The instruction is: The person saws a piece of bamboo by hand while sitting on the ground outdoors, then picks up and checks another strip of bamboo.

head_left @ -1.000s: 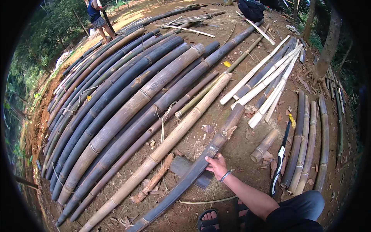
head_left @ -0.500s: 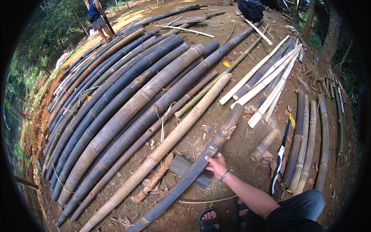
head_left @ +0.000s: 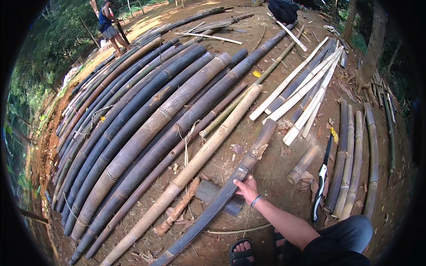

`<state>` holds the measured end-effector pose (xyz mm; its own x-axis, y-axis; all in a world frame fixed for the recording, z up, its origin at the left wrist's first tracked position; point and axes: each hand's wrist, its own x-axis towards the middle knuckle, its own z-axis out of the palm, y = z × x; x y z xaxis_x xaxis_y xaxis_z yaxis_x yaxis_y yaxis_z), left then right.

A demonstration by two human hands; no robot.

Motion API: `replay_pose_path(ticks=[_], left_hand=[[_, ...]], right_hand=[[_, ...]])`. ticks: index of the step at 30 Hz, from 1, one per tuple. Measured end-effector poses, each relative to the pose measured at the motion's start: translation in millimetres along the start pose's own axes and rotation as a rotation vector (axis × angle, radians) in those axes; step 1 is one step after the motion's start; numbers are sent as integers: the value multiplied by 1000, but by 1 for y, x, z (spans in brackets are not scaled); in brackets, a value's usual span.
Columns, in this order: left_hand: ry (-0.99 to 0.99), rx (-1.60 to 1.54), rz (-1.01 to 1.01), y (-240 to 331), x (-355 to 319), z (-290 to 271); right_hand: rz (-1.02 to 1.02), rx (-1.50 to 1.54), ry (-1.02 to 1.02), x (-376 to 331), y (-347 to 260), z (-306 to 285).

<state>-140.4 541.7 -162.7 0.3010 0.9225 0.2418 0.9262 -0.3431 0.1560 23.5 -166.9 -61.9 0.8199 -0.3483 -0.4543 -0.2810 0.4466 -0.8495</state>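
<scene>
My right hand [head_left: 247, 188], with a dark band at the wrist, is closed around the edge of a long dark bamboo pole [head_left: 213, 204], the thumb on top. The pole slants from the lower left up to the middle. Just above my thumb is a pale grey patch on it, and nearer its far end a torn, light-brown patch. Under the pole lies a short, thick dark bamboo piece [head_left: 207, 190], crossing it. A rough brown stick [head_left: 177, 208] rests to its left. My left hand is out of view.
Many long bamboo poles [head_left: 133, 150] lie side by side at left. Pale split strips [head_left: 290, 91] are at upper right. A short bamboo section [head_left: 303, 165], a pruning saw [head_left: 319, 188] and several cut poles [head_left: 348, 159] lie at right. A person [head_left: 111, 26] stands far left.
The view has shifted slightly. My right hand keeps its grip at the same place on the bamboo pole. The far person's upper body has come more into view.
</scene>
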Motion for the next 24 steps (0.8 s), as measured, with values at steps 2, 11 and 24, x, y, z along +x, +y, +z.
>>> replay_pose_path(ticks=[2,11,24], left_hand=[[115,24,109,-16,1,-19],[-302,-441,1142,249,-165,-251],[-701,116,1512,404,-437,-227]], right_hand=[[-16,44,-4,-2,0,5],[-131,36,104,16,26,-6],[-123,-312,250,8,8,19]])
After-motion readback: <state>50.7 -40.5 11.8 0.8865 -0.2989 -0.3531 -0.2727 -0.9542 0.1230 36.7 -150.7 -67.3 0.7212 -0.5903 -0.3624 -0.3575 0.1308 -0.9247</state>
